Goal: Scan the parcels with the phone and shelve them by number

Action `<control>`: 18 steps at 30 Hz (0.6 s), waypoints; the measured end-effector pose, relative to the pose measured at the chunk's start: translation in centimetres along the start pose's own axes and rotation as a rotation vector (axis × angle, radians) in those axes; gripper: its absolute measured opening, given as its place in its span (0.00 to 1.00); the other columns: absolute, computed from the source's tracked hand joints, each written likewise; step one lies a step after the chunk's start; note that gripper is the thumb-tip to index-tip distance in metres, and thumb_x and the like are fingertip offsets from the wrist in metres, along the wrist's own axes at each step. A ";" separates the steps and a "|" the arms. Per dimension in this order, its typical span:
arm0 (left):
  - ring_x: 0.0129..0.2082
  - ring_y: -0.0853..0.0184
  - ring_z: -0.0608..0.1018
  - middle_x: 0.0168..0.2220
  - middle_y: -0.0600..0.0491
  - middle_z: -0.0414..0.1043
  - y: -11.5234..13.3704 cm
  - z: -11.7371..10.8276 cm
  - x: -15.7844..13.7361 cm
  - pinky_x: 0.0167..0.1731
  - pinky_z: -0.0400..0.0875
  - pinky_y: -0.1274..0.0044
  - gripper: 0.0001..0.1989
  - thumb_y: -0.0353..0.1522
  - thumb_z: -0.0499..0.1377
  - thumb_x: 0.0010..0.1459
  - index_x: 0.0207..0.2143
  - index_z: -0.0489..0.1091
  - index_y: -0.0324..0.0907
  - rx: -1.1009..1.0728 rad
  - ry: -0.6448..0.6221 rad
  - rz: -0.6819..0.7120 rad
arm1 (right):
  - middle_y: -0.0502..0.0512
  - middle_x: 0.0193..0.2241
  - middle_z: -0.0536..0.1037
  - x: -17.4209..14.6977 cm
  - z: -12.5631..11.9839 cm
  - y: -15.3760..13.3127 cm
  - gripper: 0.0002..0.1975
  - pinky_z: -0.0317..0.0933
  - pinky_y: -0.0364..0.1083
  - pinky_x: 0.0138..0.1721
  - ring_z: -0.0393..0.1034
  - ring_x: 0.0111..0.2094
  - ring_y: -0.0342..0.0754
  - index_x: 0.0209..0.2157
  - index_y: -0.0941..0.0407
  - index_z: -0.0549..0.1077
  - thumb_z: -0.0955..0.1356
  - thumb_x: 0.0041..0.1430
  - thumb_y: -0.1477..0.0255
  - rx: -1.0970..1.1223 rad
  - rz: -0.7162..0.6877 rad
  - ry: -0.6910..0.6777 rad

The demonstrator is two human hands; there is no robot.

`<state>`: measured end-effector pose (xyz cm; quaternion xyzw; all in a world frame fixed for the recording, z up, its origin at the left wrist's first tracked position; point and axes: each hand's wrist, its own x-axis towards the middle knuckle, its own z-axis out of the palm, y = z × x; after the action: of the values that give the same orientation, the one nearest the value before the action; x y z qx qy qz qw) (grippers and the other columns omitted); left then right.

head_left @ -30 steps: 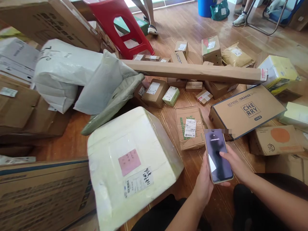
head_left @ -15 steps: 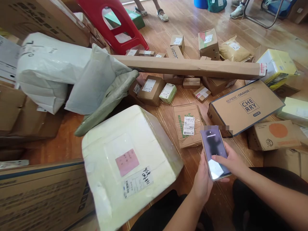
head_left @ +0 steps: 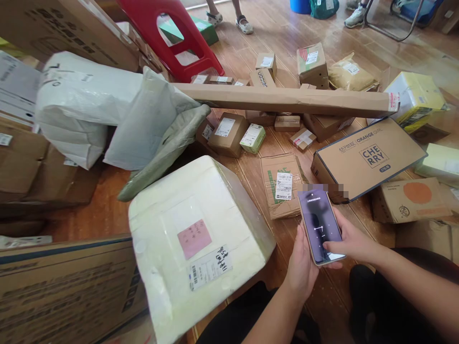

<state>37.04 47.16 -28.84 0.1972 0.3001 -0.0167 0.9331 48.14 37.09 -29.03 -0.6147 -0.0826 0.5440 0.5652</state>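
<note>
The left hand (head_left: 303, 263) grips the phone (head_left: 320, 227) from its left side; the right hand (head_left: 349, 238) grips its right edge, thumb over the lit screen. The phone is above the wooden floor (head_left: 283, 255), near a flat carton (head_left: 282, 186), right of a white box (head_left: 201, 220).

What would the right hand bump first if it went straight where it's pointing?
The right hand would meet the phone it touches; beyond, likely the left hand, then perhaps the white box, though depth is unclear.
</note>
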 end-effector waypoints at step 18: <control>0.33 0.65 0.77 0.55 0.46 0.71 -0.1 -0.2 0.5 0.23 0.79 0.73 0.34 0.54 0.51 0.63 0.67 0.55 0.56 0.080 -0.018 -0.010 | 0.56 0.41 0.81 1.7 -0.3 -1.8 0.32 0.61 0.54 0.57 0.69 0.52 0.60 0.33 0.51 0.79 0.69 0.44 0.37 -0.045 -0.176 0.370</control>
<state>37.35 47.18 -29.27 0.2328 0.2915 -0.0350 0.9272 49.93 38.76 -28.61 -0.7071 -0.0432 0.3683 0.6021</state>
